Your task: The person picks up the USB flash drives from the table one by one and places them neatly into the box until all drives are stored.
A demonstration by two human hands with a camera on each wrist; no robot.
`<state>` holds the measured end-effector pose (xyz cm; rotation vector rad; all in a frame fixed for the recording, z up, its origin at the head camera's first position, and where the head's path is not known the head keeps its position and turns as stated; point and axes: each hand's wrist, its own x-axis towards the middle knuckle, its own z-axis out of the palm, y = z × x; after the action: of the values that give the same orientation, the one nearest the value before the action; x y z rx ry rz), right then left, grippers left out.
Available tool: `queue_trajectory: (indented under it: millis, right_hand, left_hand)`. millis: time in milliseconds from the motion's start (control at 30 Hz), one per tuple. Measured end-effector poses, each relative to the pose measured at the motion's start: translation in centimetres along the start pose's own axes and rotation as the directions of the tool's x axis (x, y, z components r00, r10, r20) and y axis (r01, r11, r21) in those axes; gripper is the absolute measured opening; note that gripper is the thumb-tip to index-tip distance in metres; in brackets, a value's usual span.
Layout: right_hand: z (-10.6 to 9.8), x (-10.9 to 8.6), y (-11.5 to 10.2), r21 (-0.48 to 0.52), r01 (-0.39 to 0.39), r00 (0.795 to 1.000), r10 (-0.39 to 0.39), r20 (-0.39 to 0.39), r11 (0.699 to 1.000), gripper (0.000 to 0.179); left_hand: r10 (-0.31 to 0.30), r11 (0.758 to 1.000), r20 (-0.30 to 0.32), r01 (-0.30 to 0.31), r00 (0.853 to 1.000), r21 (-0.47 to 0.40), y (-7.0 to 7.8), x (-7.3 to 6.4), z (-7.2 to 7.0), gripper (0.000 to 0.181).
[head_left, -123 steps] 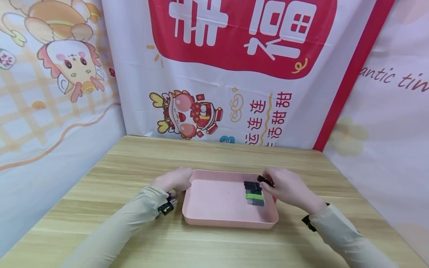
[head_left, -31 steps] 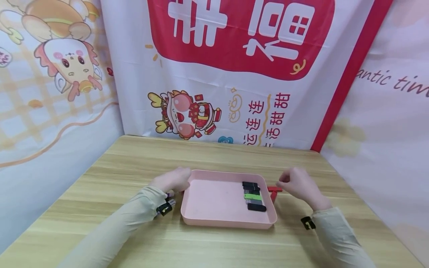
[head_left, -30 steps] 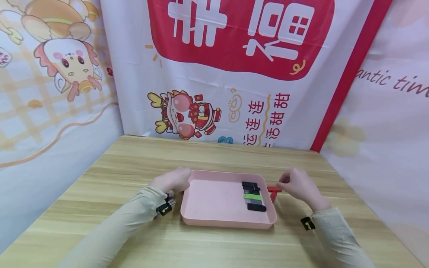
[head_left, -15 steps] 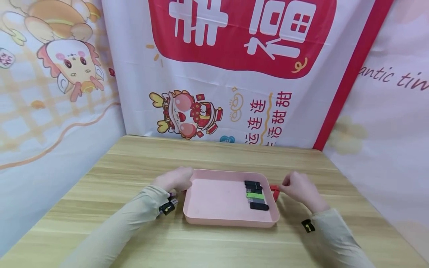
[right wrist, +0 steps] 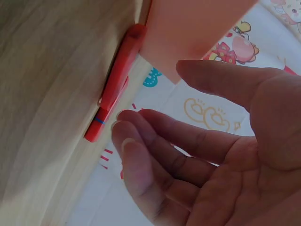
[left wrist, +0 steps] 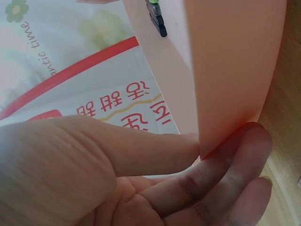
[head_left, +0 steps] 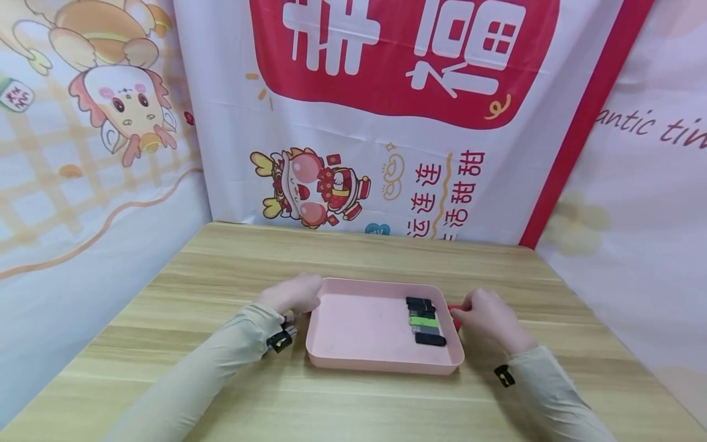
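Note:
A shallow pink tray [head_left: 359, 365] lies on the table. My left hand [head_left: 293, 294] pinches its left wall between thumb and fingers, as the left wrist view shows. Inside, along the right end, a row of several small flat bars [head_left: 424, 321] in black, green and grey lies side by side. A black bar [head_left: 431, 339] is nearest the front. My right hand [head_left: 494, 316] is just right of the tray, thumb and loosely curved fingers apart, holding nothing. Close to its fingertips, red stick-like pieces [right wrist: 120, 70] lie against the tray's outer right wall, one with a blue band.
Beside the left wrist are small purple and silver items [head_left: 288, 325], partly hidden by the sleeve. A printed cloth [head_left: 386, 123] hangs at the table's back edge, with more cloth on both sides. Wood-grain table [head_left: 353, 405] surrounds the tray.
The black bar that my right hand held 4.1 s ago now lies at the front of the row. That hand went right of the tray, then shifted slightly forward. My left hand stays at the rim.

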<state>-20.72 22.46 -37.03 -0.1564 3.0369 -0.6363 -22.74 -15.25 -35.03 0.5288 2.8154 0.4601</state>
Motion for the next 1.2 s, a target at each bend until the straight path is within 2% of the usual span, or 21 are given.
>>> queue_trajectory:
  millis: [300, 467, 600, 1200]
  right_hand:
    - [0.6, 0.2, -0.2, 0.004, -0.036, 0.999, 0.036, 0.0, 0.999, 0.022]
    - [0.6, 0.1, -0.2, -0.007, -0.034, 0.999, 0.034, -0.027, 0.999, 0.022]
    - [0.6, 0.1, -0.2, -0.009, -0.03, 0.999, 0.029, -0.035, 1.0, 0.023]
    - [1.5, 0.4, -0.2, -0.077, -0.037, 0.997, 0.031, -0.073, 0.996, 0.032]
  left_hand:
    - [-0.04, 0.999, 0.001, 0.04, 0.999, -0.012, 0.2, 0.1, 0.2, 0.015]
    - [-0.039, 0.999, 0.001, 0.038, 0.999, 0.01, 0.5, 0.1, 0.3, 0.007]
    - [-0.054, 0.999, -0.004, 0.054, 0.999, 0.009, 0.4, 0.0, 0.4, 0.008]
    - [-0.026, 1.0, -0.025, 0.027, 0.999, 0.003, 0.5, -0.4, 0.3, 0.005]
